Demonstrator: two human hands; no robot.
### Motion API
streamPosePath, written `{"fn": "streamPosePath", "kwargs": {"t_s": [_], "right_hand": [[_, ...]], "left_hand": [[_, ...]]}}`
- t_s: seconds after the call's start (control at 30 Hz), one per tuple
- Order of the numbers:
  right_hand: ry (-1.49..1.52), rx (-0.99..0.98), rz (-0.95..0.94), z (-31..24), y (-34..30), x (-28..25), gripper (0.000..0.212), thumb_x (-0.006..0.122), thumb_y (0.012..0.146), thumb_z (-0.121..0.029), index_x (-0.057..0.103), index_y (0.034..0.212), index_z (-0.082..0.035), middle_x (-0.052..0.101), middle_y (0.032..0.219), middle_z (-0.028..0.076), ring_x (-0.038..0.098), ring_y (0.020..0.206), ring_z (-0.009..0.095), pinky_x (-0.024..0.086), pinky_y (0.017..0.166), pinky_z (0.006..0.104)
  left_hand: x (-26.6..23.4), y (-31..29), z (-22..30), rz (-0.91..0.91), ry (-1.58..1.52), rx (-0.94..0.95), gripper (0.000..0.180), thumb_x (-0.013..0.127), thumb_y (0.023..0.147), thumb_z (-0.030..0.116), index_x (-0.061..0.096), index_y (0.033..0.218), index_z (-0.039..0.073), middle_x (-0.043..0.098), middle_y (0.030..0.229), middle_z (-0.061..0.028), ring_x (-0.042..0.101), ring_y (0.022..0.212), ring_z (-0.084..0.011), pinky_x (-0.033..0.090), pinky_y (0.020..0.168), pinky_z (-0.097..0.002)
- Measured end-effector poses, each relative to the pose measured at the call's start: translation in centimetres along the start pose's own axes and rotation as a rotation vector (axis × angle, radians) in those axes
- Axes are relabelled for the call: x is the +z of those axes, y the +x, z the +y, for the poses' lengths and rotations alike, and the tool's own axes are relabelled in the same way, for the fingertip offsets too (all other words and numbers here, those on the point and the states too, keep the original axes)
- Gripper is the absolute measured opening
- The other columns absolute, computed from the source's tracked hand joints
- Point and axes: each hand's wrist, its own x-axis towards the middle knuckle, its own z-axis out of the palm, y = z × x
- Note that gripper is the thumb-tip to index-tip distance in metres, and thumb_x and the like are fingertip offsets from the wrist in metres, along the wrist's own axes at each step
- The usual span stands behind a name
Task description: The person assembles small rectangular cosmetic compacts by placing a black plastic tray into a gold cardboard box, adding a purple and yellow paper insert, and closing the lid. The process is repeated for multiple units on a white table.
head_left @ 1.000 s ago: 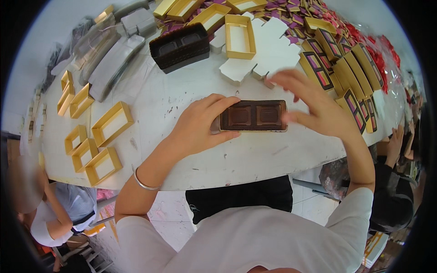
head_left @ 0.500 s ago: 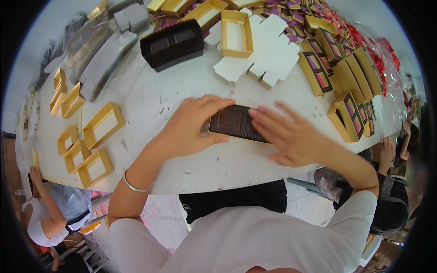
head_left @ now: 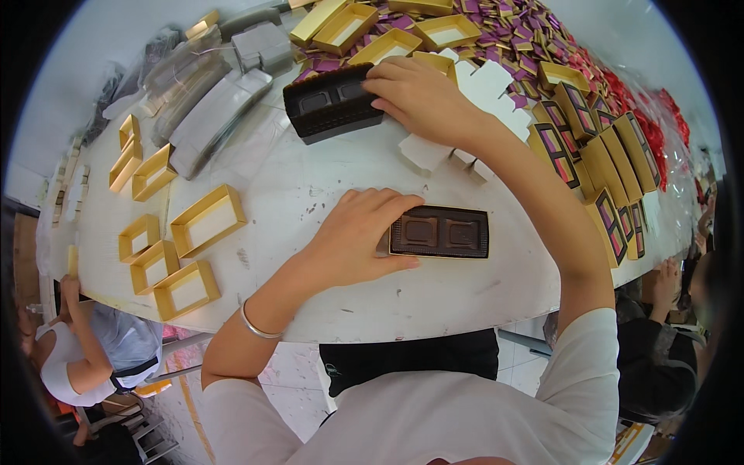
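Near the middle of the table lies a small gold box [head_left: 440, 256] with a dark brown two-compartment plastic tray [head_left: 446, 231] sitting in it. My left hand [head_left: 358, 236] holds the box's left end, thumb on the near side and fingers on the far side. Farther back stands a stack of the same dark plastic trays [head_left: 333, 105]. My right hand [head_left: 415, 93] reaches across to it, fingers closed over the stack's right end. Whether it pinches one tray or several I cannot tell.
Empty gold box frames [head_left: 208, 219] stand at left, near stacks of clear plastic pieces [head_left: 221, 116]. White card sheets [head_left: 484, 89] lie beyond my right arm. Filled windowed boxes [head_left: 612, 159] crowd the right. Purple-and-gold pieces [head_left: 511, 39] are heaped at back. Other people sit at both sides.
My right hand has left the brown tray in the gold box and moved back to the tray stack. My left hand still holds the box, which now lies turned nearly straight.
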Motion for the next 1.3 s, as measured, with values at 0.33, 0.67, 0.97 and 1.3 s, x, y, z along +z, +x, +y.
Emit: {"fn": "streamPosePath", "kwargs": {"t_s": [0.33,0.67,0.97,1.3], "right_hand": [[0.132,0.463,0.382,9.2,-1.7,0.7,0.023,0.061,0.086,-0.017,0.063,0.106,-0.004,0.064,0.099,0.015,0.063,0.084,0.03,0.051,0.075,0.0351],[0.447,1.02,-0.023,21.1,-6.3,2.1,0.045,0.072,0.077,-0.032,0.063,0.108,-0.002,0.065,0.094,0.011,0.061,0.086,0.02,0.051,0.071,0.0301],[0.568,1.11,0.483,22.3,-6.1,2.7,0.03,0.07,0.076,-0.016,0.065,0.098,0.003,0.067,0.086,0.013,0.063,0.074,0.021,0.05,0.067,0.031],[0.892,0.37,0.205,-3.3,-11.9,-4.9,0.017,0.065,0.082,-0.002,0.064,0.099,-0.001,0.064,0.101,0.013,0.057,0.07,0.013,0.046,0.062,0.0221]], "left_hand": [[0.2,0.0,0.7,-0.006,-0.007,-0.086,0.067,0.078,0.07,0.037,0.051,0.123,0.007,0.057,0.111,-0.0107,0.053,0.1,-0.0294,0.038,0.089,-0.0372],[0.4,0.0,0.5,0.039,0.007,-0.057,0.067,0.079,0.068,0.037,0.053,0.122,0.007,0.057,0.112,-0.011,0.054,0.1,-0.0297,0.04,0.088,-0.0375],[0.8,0.3,0.2,0.085,0.018,0.012,0.067,0.079,0.068,0.036,0.052,0.121,0.006,0.057,0.107,-0.0112,0.054,0.095,-0.0284,0.041,0.083,-0.0376],[1.5,0.1,0.6,0.158,0.019,-0.02,0.065,0.078,0.068,0.033,0.051,0.121,0.006,0.057,0.107,-0.0121,0.054,0.095,-0.0311,0.041,0.082,-0.0387]]}}
